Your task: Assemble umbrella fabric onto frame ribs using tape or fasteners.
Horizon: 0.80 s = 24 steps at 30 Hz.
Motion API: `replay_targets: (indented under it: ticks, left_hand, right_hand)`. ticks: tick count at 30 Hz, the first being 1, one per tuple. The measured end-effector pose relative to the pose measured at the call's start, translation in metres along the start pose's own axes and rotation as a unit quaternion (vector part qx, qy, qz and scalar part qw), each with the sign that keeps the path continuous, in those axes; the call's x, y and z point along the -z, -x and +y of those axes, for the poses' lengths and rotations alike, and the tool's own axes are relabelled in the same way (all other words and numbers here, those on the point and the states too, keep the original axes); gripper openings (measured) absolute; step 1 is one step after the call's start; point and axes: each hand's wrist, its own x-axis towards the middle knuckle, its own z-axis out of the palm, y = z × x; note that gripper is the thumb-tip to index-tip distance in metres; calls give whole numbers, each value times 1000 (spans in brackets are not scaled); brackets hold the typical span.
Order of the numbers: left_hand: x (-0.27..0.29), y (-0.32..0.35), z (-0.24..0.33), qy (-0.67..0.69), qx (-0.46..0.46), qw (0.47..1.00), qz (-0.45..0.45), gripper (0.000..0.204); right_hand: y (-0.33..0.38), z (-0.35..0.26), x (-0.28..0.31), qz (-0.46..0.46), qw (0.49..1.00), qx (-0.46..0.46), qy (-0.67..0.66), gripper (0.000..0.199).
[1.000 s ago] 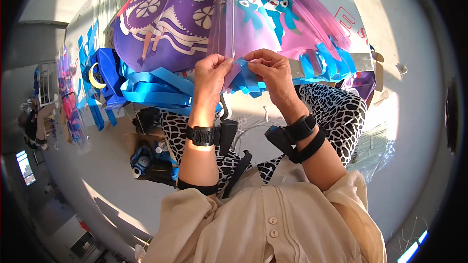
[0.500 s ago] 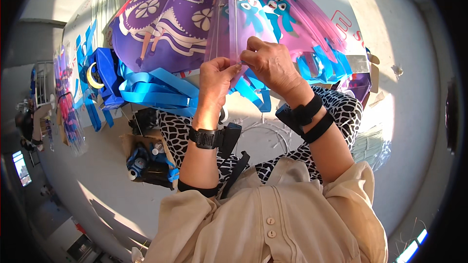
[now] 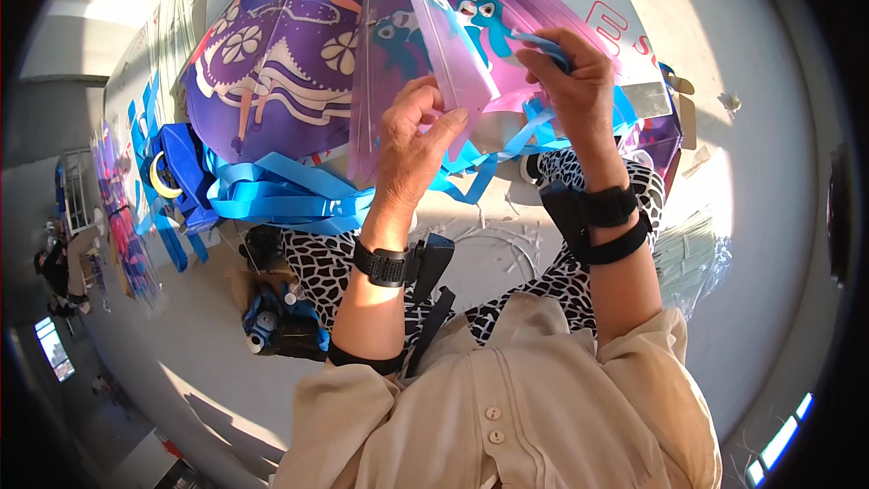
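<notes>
Looking down from my head, I am holding a large purple plastic kite printed with a cartoon figure in a wide lilac dress [image 3: 272, 63] up in front of me, above my lap. My left hand [image 3: 412, 140] is pinching a folded pink-violet panel of that kite [image 3: 444, 54], thumb and fingers pressed together on its lower edge, so that hand is closed on the sheet. My right hand [image 3: 575, 81] is raised a little higher and to the right, its fingers curled tight around a thin strip of bright blue ribbon [image 3: 543, 41] that is lying against the kite's blue cartoon animals; the grip is shut on the ribbon. The two hands are near each other but not touching. More blue ribbon tails are hanging below the kite, and a thick bundle of blue ribbon strips [image 3: 281, 195] is lying to the left, just under the kite's edge. I am wearing a black wristwatch [image 3: 385, 264] on the left wrist and black straps [image 3: 606, 222] on the right, with cream button-front sleeves and black-and-white patterned trousers [image 3: 321, 267] showing beneath. A small cardboard box with blue spools [image 3: 272, 321] is sitting on the pale floor [image 3: 181, 353] beside my left leg. Far off at the left rim another person [image 3: 59, 263] is standing by more hanging kites, too small to make out clearly.
</notes>
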Motion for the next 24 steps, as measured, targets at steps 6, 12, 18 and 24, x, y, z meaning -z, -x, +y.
replay_targets:
  ticks: [6, 12, 18, 24]
  left_hand:
    - [-62, -52, -4, -103, -150, 972, -148, 23]
    - [-89, -44, 4, 36, 70, 990, -120, 33]
    - [-92, -22, 35, 126, 218, 959, -132, 47]
    - [-96, -22, 23, 116, 165, 961, -188, 17]
  right_hand:
    - [53, 10, 49, 104, 992, -57, 41, 5]
    - [67, 31, 53, 122, 977, 43, 169, 12]
    - [65, 33, 59, 96, 909, 200, 352, 26]
    - [71, 35, 64, 38, 931, 148, 332, 33]
